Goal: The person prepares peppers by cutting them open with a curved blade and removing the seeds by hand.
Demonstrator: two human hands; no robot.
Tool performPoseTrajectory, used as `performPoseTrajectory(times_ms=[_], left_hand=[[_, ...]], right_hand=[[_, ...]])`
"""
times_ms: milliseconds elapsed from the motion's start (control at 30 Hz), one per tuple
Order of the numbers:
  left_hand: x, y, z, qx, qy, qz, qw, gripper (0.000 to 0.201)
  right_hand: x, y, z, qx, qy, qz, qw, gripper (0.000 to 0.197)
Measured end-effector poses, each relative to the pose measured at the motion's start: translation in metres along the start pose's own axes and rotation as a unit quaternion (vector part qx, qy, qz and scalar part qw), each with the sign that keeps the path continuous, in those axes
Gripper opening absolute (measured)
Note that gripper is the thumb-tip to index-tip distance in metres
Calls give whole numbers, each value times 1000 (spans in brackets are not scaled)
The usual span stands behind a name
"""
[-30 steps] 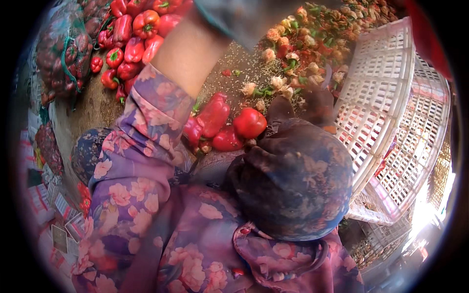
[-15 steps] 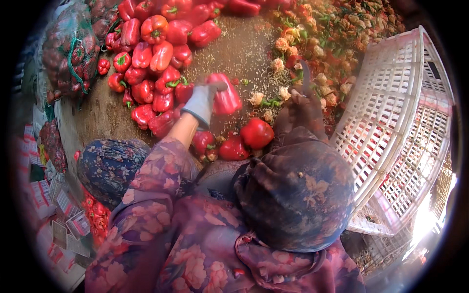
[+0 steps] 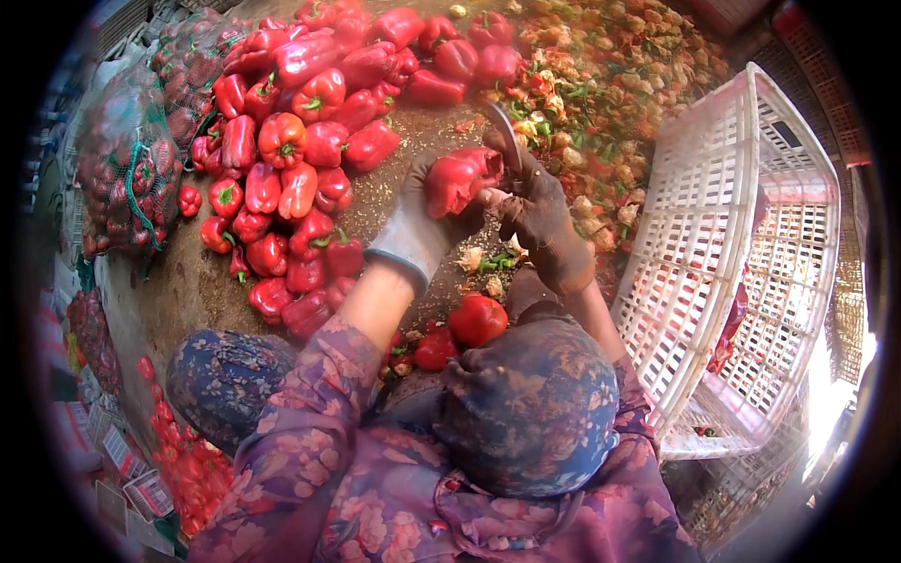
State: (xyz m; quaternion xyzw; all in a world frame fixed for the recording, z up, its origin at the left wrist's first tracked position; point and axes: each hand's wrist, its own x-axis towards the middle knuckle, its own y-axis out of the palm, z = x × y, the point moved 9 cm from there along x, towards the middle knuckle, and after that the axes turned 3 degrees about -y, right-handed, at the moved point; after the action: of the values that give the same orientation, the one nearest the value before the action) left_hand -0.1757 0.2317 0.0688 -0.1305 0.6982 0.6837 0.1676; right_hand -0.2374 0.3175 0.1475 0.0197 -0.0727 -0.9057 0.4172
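With inward-slanting forearms [image 3: 377, 302], cups a red pepper [image 3: 455, 183] in the left hand [image 3: 418, 220], grips a curved knife [image 3: 507, 134] in the right hand [image 3: 544, 220], pointing the ragged pepper end rightward along a near-sideways long axis.

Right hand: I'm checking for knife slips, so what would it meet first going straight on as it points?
Probably the pepper in the left hand: the right hand points up and left at it, thumb very close, though depth is unclear.
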Motion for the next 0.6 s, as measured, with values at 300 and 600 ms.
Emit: performPoseTrajectory(times_ms=[300, 600], left_hand=[[-39, 36, -43, 610, 322, -109, 716, 48], [-50, 52, -27, 532, 327, -108, 773, 32]], right_hand=[[5, -23, -28, 208, 40, -93, 973, 26], [3, -36, 32, 17, 60, -117, 991, 13]])
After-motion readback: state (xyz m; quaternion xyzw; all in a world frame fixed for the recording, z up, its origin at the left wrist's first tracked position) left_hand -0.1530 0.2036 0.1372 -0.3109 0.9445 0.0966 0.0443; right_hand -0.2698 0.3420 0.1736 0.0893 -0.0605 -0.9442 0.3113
